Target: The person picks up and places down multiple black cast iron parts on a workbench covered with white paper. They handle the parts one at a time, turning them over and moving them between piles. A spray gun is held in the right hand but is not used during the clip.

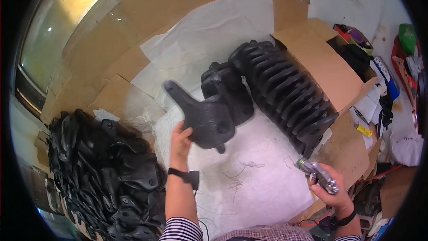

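My left hand (182, 139) grips the left edge of a black moulded part (208, 122), fingers behind and thumb in front. The part has a broad rounded body, a narrow arm pointing up to the left and a small tab below. It is held above the white sheet (249, 176). My right hand (334, 187), at the lower right, is wrapped round a silver spray gun (318, 175) with a green ring near its nozzle. The nozzle points up and left, apart from the part. Just behind the held part stand one or two similar black parts (232, 91).
A long row of black parts (281, 85) stands close together at the back right. A large heap of them (107, 174) lies at the left. Cardboard sheets (151, 13) line the back. At the right are a cardboard box (325, 67) and a yellow tool (364, 130).
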Tool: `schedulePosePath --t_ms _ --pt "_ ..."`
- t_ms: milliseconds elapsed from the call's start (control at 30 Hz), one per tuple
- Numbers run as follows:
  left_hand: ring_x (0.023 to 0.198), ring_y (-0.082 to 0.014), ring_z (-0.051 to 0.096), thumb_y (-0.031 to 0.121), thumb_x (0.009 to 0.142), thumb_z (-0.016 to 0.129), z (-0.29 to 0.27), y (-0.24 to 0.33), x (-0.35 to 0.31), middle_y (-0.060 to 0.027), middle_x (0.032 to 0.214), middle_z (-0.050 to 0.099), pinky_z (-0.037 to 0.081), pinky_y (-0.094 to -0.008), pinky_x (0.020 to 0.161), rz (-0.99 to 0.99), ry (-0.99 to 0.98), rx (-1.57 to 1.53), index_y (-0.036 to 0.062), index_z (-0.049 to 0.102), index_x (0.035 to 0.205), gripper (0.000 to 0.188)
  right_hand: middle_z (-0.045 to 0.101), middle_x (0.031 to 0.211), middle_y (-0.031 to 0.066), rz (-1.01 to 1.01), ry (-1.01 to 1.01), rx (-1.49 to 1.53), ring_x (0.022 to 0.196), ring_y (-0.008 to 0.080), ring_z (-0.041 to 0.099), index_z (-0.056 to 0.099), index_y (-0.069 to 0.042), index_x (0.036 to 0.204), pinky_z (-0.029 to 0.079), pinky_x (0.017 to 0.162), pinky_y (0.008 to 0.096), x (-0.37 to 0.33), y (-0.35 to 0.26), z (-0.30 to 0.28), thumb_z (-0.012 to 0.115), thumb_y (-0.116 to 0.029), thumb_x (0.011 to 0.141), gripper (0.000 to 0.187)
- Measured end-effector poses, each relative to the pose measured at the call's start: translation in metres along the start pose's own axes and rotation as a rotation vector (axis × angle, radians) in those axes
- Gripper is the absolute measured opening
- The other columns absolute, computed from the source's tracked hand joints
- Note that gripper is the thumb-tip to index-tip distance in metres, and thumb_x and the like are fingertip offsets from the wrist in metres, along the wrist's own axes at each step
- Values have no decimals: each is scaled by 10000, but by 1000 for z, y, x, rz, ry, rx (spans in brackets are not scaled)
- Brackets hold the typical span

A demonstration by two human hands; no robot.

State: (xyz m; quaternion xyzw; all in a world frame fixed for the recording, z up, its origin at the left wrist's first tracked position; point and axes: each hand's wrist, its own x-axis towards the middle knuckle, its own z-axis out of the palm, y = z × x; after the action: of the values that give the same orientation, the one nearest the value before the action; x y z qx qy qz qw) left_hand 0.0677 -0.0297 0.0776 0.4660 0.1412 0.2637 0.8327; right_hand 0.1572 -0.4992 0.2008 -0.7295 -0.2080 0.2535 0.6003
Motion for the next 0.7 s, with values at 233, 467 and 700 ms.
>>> schedulePosePath --t_ms 233,467,700 --pt "1030 -214 583 75 684 789 58 -80 75 -121 1059 627 439 -347 948 -175 111 451 -47 537 1163 554 653 902 55 49 -73 -33 812 101 617 540 35 1220 496 740 256 -6 15 1 725 -65 769 498" --pt "873 -202 615 58 561 829 86 -74 39 -101 939 648 491 -303 815 -43 11 635 -28 584 1015 522 663 899 70 38 -74 -15 810 108 631 524 17 1249 502 745 262 -7 14 0 736 -76 767 535" --pt "1051 -248 615 28 604 752 55 12 -36 -122 1151 625 462 -360 963 107 107 226 -25 533 1231 666 655 904 79 -118 -86 -122 800 123 642 515 3 1257 516 726 268 9 -17 0 717 -59 772 529"
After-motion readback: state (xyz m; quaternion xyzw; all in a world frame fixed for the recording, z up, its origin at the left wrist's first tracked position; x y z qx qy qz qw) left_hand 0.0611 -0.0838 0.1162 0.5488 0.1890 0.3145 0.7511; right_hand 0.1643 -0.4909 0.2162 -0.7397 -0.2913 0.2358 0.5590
